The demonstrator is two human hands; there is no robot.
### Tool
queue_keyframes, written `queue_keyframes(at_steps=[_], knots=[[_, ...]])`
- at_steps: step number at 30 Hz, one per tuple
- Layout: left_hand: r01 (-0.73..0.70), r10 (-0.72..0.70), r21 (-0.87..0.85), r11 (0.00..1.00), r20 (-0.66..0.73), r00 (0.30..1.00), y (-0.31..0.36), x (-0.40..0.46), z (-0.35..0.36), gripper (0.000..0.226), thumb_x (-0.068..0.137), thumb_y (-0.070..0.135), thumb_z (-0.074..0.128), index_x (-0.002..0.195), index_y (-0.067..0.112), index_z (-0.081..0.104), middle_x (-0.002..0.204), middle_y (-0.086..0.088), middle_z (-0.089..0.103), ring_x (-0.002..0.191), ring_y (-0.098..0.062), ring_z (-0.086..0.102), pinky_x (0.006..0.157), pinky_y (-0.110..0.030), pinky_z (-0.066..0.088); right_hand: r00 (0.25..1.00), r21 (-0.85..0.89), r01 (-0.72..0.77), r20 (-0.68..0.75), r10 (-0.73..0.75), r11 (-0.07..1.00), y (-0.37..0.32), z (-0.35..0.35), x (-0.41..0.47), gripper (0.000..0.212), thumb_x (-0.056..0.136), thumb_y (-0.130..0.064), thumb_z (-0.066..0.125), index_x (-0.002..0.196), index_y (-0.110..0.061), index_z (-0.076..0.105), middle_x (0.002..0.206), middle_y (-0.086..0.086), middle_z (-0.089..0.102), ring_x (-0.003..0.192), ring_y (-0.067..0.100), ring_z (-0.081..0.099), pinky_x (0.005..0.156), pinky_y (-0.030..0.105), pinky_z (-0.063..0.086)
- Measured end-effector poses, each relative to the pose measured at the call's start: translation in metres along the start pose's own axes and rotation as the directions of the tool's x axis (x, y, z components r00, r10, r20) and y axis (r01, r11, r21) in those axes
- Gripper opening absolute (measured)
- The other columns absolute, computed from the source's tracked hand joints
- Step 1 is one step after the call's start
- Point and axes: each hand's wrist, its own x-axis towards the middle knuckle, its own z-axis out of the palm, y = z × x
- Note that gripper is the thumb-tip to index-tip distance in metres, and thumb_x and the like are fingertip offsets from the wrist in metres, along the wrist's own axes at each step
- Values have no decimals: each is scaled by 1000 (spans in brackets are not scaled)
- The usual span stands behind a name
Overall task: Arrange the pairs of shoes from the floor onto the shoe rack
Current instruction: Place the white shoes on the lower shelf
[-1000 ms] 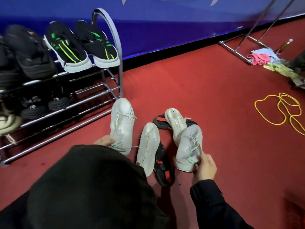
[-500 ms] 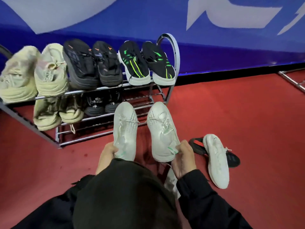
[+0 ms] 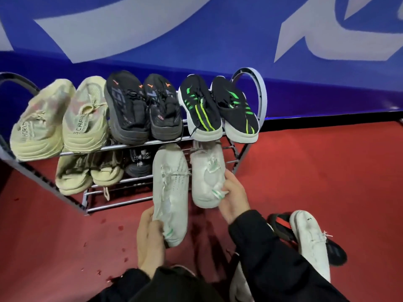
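Shiny chromed metal shoe rack (image 3: 122, 147), matt knit-cloth white sneakers (image 3: 171, 188), matt red carpet floor (image 3: 316, 171), glossy blue wall (image 3: 196, 40)

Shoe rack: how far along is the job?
Done: three pairs fill the top shelf of the shoe rack, and a beige pair plus dark shoes sit on the shelf below. In hand: left hand and right hand each carry a white sneaker toward that shelf. Left: another white sneaker and a black shoe on the floor.
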Motion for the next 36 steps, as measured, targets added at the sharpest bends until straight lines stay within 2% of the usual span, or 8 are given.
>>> queue_keyframes(at_steps=[5, 10, 14, 17, 20, 25, 31, 36], knots=[[2, 1, 34, 999, -80, 997, -8, 22, -8, 27, 88, 8, 46, 104, 17, 65, 98, -12, 71, 95, -34, 64, 77, -44, 48, 991, -123, -33, -132, 16, 992, -10, 52, 63, 19, 72, 5, 46, 81, -5, 58, 78, 8, 60, 74, 22, 58, 69, 29, 47], [-3, 5, 17, 1000, -81, 997, -6, 21, -15, 31, 74, 25, 53, 101, 24, 66, 99, -10, 71, 97, -34, 65, 83, -53, 51, 975, -378, -41, -217, -45, 925, -3, 64, 114, 26, 98, -4, 44, 82, -23, 49, 90, 5, 55, 73, 3, 57, 65, 8, 46], [-18, 19, 5, 1000, -52, 998, -10, 18, -14, 39, 66, 36, 49, 99, 26, 66, 96, -11, 71, 97, -41, 65, 80, -57, 52, 960, -685, 138, -87, -267, 715, 3, 60, 121, 34, 98, -8, 39, 116, 1, 66, 110, 19, 65, 97, 26, 63, 88, 31, 52], [-20, 20, -24, 1000, -13, 1000, -6, 14, -8, 46, 58, 46, 52, 98, 28, 67, 94, -11, 72, 91, -38, 65, 81, -60, 51, 883, -814, 415, 253, -395, 406, 15, 49, 136, 25, 56, 6, 40, 50, 1, 64, 46, 14, 57, 40, 27, 60, 37, 18, 41], [-21, 23, -57, 998, 33, 999, -5, 13, -4, 51, 56, 44, 53, 100, 22, 67, 88, -4, 72, 85, -27, 64, 76, -48, 48, 813, -858, 497, 410, -414, 126, 14, 41, 150, 6, 40, 0, 55, 39, -4, 59, 39, 9, 52, 34, 23, 55, 36, 15, 34], [-26, 30, -50, 998, 84, 996, -11, 9, 0, 40, 61, 33, 56, 98, 24, 68, 90, -2, 71, 85, -23, 63, 77, -43, 47, 990, -882, 78, 15, -139, 465, -3, 48, 115, 31, 99, -15, 51, 118, 9, 57, 125, 26, 61, 117, 37, 56, 88, 33, 40], [-55, 63, -67, 996, 123, 990, -3, 7, 7, 27, 73, 25, 55, 96, 22, 68, 83, -1, 70, 81, -22, 60, 71, -40, 45, 963, -633, 195, -22, -269, 749, -1, 26, 48, 34, 98, -37, 50, 126, -20, 59, 128, 0, 66, 117, 11, 58, 111, 40, 42], [-21, 41, -85, 996, 249, 968, 15, 6, 38, 44, 69, 31, 46, 108, 24, 66, 101, -1, 73, 93, -23, 67, 79, -46, 51, 995, -560, 99, 59, -80, 823, 10, -10, -56, 23, 105, -35, 43, 124, -32, 55, 113, 1, 71, 99, 12, 70, 82, 29, 56]])
